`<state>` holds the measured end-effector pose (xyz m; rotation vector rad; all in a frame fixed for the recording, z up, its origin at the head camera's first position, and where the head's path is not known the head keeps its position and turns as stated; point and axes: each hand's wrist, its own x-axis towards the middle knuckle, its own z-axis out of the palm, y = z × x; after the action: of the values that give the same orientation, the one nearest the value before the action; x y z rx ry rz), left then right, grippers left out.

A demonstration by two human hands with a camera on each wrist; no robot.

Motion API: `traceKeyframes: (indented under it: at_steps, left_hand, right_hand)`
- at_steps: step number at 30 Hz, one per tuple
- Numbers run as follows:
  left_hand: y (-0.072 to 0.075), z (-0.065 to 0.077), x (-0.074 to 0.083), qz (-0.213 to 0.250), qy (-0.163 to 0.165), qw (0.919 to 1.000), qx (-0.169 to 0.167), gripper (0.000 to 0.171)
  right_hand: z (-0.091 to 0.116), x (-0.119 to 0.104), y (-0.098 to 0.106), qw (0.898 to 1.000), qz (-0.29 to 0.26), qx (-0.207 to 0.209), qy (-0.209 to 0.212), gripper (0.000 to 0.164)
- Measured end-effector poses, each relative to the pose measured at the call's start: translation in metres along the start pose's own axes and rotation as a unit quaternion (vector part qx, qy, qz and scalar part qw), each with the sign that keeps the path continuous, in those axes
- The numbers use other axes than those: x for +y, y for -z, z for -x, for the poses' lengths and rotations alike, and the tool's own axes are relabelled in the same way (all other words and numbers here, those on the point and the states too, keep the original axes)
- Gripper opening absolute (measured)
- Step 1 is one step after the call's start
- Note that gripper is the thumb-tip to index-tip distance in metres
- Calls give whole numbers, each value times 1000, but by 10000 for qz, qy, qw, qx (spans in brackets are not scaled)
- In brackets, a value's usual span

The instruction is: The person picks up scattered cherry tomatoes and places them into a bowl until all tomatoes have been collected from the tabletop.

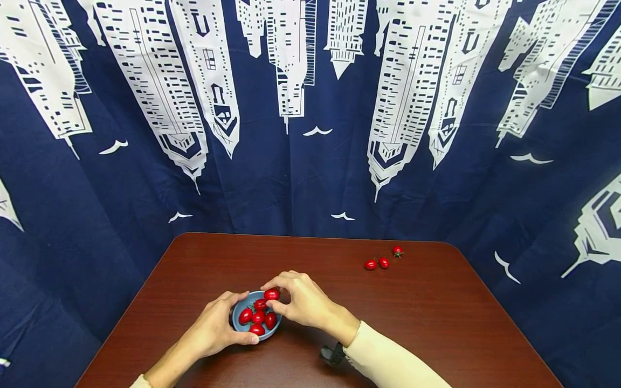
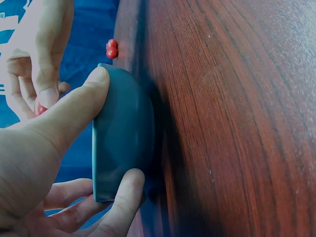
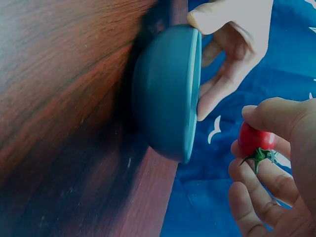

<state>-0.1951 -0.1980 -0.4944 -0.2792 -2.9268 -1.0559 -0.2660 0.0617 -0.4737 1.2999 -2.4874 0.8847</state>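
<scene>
**Tomato pinched above the bowl, three loose ones on the desk**

Nearest, at the right, a cream sleeve point(image 1: 395, 358) ran up to a dark strap point(image 1: 332, 354) at the wrist. A little farther, left of the middle, the left hand point(image 1: 213, 326) gripped a blue bowl point(image 3: 165, 94), its thumb on the near edge and its fingers around the left and far side. The bowl stood upright on the brown desk point(image 1: 436, 312), with at least five tomatoes point(image 1: 259, 317) lying inside it.

Over the bowl's far right edge, the right hand point(image 1: 305, 302) pinched one red tomato point(image 3: 256, 139) between thumb and fingers. The right wrist view showed its green stalk end, and both wrist views showed the fruit above the rim, apart from the bowl.

The step in hand looked like the placing of this tomato. The next move seemed to call for lowering it a little inward, among the others, and loosening the pinch gently so that it would not roll off the rim, while the left hand kept the bowl steady.

At the far right of the desk lay three tomatoes point(image 1: 384, 262), two close together and one slightly farther off, well apart from both hands. Beyond hung a navy cloth point(image 1: 310, 178) printed with white buildings.
</scene>
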Motion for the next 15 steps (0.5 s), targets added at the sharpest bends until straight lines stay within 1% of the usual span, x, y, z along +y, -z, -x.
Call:
traceKeyframes:
  at_steps: [5, 12, 15]
  left_hand:
    - [-1, 1, 0, -28, -40, 10000, 9, 104]
    - [0, 0, 1, -49, -89, 9999, 36, 104]
    - [-1, 0, 1, -69, -100, 9999, 43, 105]
  right_hand:
    - [-1, -2, -3, 10000, 12, 8, 24, 31]
    - [1, 0, -5, 9997, 219, 79, 27, 48]
    - [2, 1, -4, 9997, 209, 120, 16, 51]
